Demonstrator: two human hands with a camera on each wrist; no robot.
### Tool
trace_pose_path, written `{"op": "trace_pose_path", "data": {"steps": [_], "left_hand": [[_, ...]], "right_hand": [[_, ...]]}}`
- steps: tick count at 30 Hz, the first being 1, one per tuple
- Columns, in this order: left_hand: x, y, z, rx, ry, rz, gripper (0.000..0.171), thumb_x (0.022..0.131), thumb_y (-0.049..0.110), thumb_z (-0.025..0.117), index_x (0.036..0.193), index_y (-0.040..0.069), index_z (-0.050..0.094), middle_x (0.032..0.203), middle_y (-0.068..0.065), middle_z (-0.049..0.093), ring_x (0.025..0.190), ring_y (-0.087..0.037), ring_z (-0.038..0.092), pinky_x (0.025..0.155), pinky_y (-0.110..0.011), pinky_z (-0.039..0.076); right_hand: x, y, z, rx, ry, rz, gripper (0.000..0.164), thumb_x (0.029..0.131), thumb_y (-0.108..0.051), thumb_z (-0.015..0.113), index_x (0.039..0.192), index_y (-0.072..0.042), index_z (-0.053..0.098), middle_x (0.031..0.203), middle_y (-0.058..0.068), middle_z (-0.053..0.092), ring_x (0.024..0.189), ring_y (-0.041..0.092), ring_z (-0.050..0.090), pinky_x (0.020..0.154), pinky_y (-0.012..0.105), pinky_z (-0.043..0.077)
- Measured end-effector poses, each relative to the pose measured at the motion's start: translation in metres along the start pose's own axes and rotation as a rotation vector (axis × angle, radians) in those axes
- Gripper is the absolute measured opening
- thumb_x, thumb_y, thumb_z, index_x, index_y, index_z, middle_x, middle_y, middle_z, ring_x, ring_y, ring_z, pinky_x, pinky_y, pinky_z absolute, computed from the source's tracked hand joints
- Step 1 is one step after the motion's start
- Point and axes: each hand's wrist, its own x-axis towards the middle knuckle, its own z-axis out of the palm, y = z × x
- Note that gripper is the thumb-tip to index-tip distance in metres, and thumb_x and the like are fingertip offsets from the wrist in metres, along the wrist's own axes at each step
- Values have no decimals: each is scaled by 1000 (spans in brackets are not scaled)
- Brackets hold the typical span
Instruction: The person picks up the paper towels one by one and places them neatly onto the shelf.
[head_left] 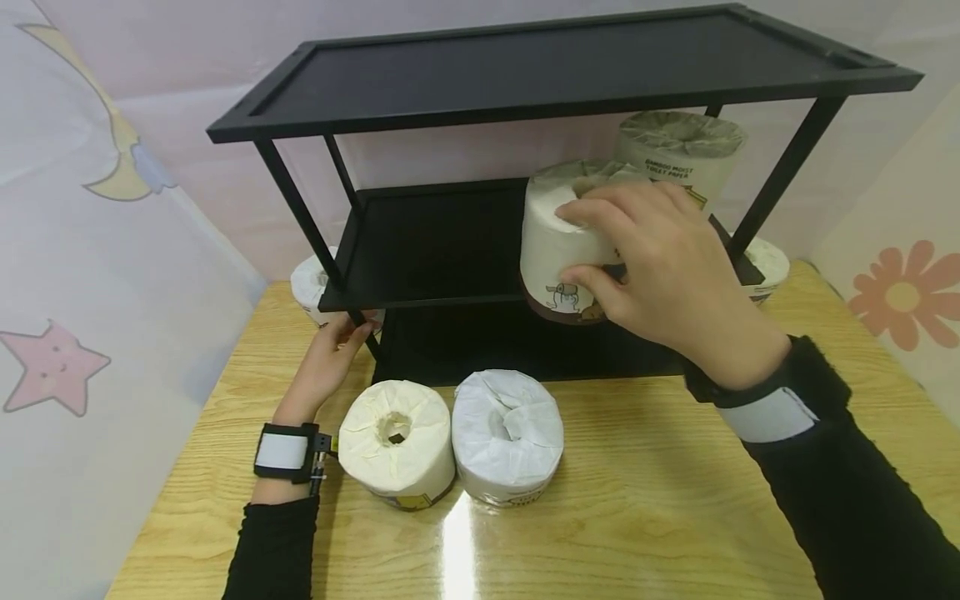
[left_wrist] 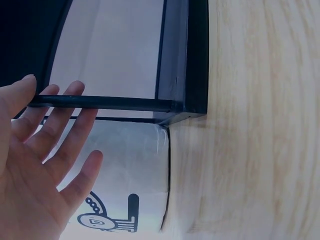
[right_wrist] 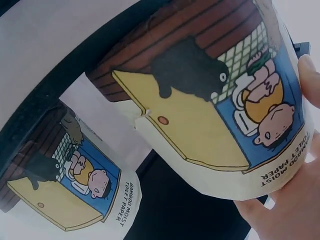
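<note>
My right hand [head_left: 667, 267] grips a paper-wrapped toilet roll [head_left: 551, 242], thumb on its near side and fingers at its top. This roll overlaps the front edge of the middle shelf [head_left: 442, 242] of a black rack [head_left: 525, 71]. Its printed wrapper with a cartoon figure fills much of the right wrist view. Right beside it on the shelf stands another wrapped roll [right_wrist: 75, 180]. My left hand [head_left: 326, 367] holds the rack's thin lower left front post [left_wrist: 130, 104] between thumb and fingers. Behind those fingers is a white wrapped roll [left_wrist: 130, 160].
Two wrapped rolls, one cream [head_left: 393, 442] and one white [head_left: 508, 437], stand side by side on the wooden table [head_left: 675, 492] before the rack. A further roll [head_left: 767, 265] shows past the rack's right side. Patterned cloth [head_left: 187, 75] hangs behind.
</note>
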Motion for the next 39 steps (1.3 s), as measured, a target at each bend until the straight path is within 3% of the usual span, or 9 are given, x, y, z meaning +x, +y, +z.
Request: {"op": "trace_pose_path", "data": {"steps": [9, 21, 31, 39], "left_hand": [[-1, -1, -1, 7, 5, 19, 39, 106, 30, 48, 131, 1, 57, 125, -18, 63, 120, -36, 54, 102, -56, 39], [-1, 0, -2, 6, -1, 7, 39, 106, 29, 47, 133, 2, 56, 124, -18, 64, 121, -35, 54, 102, -55, 38], [-2, 3, 0, -2, -2, 11, 40, 106, 30, 47, 132, 1, 56, 124, -18, 64, 120, -35, 54, 102, -55, 39], [-1, 3, 0, 7, 6, 27, 39, 106, 29, 48, 131, 0, 57, 124, -18, 64, 119, -35, 55, 100, -54, 39]], "right_hand": [[5, -5, 4, -36, 19, 57, 54, 83, -27, 81, 129, -4, 64, 118, 22, 62, 112, 43, 54, 101, 55, 38], [14, -4, 14, -69, 26, 90, 52, 85, -29, 81, 128, -5, 65, 114, 20, 64, 106, 40, 57, 90, 55, 45], [15, -3, 15, -76, 24, 100, 53, 85, -30, 80, 129, -6, 64, 116, 19, 65, 107, 40, 57, 91, 56, 46], [9, -6, 8, -29, 95, 83, 53, 82, -20, 83, 129, -4, 63, 121, 17, 64, 115, 39, 57, 104, 49, 42]]}}
